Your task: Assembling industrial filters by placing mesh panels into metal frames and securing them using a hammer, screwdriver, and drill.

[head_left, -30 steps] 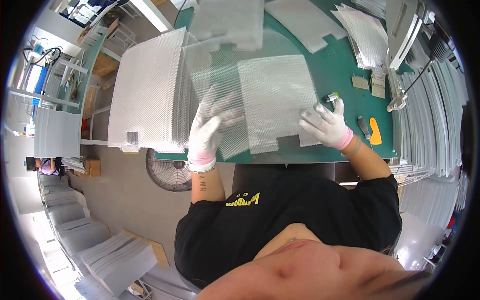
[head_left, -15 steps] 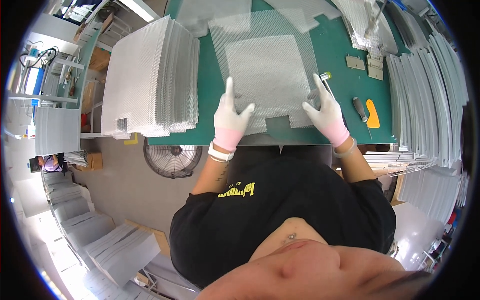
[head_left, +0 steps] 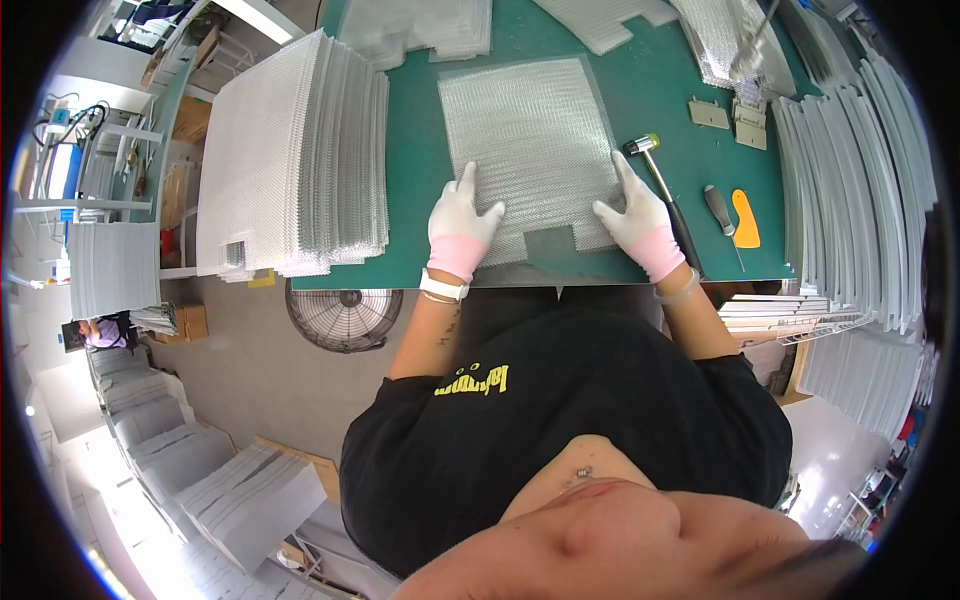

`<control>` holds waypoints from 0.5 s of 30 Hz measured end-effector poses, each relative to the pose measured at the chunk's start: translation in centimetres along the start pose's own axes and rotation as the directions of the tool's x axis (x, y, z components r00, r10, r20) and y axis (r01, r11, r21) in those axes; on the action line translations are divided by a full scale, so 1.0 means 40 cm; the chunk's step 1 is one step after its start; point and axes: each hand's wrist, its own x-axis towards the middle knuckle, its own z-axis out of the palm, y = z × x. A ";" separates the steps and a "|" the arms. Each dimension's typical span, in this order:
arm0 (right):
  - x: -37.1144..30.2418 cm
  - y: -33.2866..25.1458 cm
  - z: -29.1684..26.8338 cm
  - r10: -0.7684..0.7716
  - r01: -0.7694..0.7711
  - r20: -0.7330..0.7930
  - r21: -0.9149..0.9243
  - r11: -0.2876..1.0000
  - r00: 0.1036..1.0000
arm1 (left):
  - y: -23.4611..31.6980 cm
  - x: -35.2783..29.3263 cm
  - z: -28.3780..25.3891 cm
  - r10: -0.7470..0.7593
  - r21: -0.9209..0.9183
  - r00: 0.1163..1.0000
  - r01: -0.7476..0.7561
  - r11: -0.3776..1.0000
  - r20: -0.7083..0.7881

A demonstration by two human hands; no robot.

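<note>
A silvery mesh sheet lies on the green table, a rectangular notch in its near edge. A narrow rim of another layer shows along its far and right edges. My left hand, in a white glove with a pink cuff, is at the sheet's left edge. Its fingers are stretched out, with the thumb over the sheet. Gloved the same way, my right hand rests at the right edge, open, fingers pointing away from me and thumb turned inward. Whether the fingertips press on the sheet edges cannot be made out.
A tall stack of mesh sheets stands at the left. Right of my right hand lie a mallet, a screwdriver and an orange scraper. Beige metal plates lie farther back. More sheets line the right side. A fan stands below the table.
The larger-looking mesh layer that spread past the pale sheet has come down nearly in line with it. My hands have moved slightly nearer to me, and the right one inward, uncovering the mallet.
</note>
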 end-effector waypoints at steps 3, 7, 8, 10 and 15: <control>0.004 0.009 0.010 0.010 -0.010 0.008 -0.050 0.999 1.000 | 0.004 0.006 -0.002 -0.013 0.026 1.000 0.012 1.000 0.028; 0.006 0.028 0.026 -0.057 0.053 -0.036 -0.104 0.993 0.998 | -0.005 0.006 0.002 -0.008 0.030 1.000 0.007 1.000 0.029; 0.006 0.023 0.023 -0.056 0.052 -0.036 -0.105 0.993 0.998 | -0.010 0.004 0.007 0.007 0.030 1.000 -0.008 1.000 0.012; 0.003 0.002 0.011 -0.017 0.025 0.040 -0.208 0.978 0.999 | -0.021 0.002 0.017 0.023 0.029 1.000 -0.023 0.999 -0.004; 0.019 0.029 0.023 -0.094 0.096 0.018 -0.194 0.976 0.995 | -0.028 0.003 0.025 0.058 0.022 0.997 -0.057 0.998 -0.044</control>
